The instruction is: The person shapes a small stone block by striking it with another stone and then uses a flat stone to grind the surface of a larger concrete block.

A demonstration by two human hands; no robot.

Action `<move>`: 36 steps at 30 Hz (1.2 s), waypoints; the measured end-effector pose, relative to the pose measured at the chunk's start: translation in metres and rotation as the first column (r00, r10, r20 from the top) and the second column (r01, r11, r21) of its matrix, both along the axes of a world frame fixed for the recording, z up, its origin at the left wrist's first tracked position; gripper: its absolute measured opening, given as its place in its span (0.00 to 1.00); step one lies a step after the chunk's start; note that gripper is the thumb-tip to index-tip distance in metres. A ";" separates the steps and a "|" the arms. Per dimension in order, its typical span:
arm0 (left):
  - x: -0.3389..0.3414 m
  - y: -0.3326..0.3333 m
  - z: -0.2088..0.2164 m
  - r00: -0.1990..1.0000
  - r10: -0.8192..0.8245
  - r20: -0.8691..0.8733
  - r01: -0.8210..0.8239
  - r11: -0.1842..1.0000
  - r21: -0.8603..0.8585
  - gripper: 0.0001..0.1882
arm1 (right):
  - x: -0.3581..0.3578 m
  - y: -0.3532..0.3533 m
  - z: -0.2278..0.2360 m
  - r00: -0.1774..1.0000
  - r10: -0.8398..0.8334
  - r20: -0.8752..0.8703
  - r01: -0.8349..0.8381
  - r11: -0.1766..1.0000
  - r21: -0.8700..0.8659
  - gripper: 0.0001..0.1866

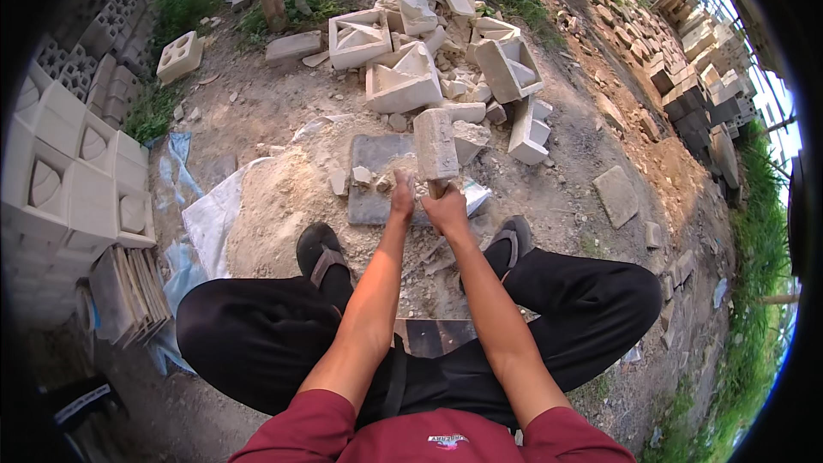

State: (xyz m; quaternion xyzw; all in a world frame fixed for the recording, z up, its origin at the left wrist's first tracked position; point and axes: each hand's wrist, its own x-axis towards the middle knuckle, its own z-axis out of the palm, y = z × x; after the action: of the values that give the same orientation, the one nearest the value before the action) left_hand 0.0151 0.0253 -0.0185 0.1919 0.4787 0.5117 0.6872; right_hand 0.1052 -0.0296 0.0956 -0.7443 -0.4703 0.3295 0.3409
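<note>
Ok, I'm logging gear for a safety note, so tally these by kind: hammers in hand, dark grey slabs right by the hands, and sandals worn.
Hammer: 1
Dark grey slab: 1
Sandals: 2
Total: 4

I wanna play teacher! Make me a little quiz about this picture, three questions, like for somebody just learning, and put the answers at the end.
1. Which hand grips the hammer?
A) left
B) right
C) neither

2. True or false: the person's sleeves are bright green.

3. Fill in the missing word: on the ground beyond the dark slab, there is a heap of ______ pale blocks.

Key:
1. B, the right hand is closed around the handle.
2. False, they are dark red.
3. broken
</note>
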 end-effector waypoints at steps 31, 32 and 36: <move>-0.007 -0.010 0.007 0.990 0.027 -0.140 0.011 0.965 0.261 0.41 | 0.034 0.002 -0.028 0.926 0.227 0.301 -0.127 0.940 -0.318 0.27; -0.011 -0.010 0.005 0.973 -0.020 -0.231 0.080 0.964 0.255 0.40 | 0.036 0.012 -0.020 0.922 0.284 0.264 -0.181 0.918 -0.353 0.26; -0.017 -0.007 -0.009 0.953 -0.088 -0.290 0.166 0.951 0.259 0.42 | 0.011 0.018 0.002 0.979 0.121 0.167 -0.083 0.972 -0.222 0.26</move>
State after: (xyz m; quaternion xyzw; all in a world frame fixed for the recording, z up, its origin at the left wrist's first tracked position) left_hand -0.0024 0.0180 -0.0276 0.3870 0.4785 0.4969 0.6118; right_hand 0.1159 -0.0120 0.0975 -0.7780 -0.4987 0.3271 0.1978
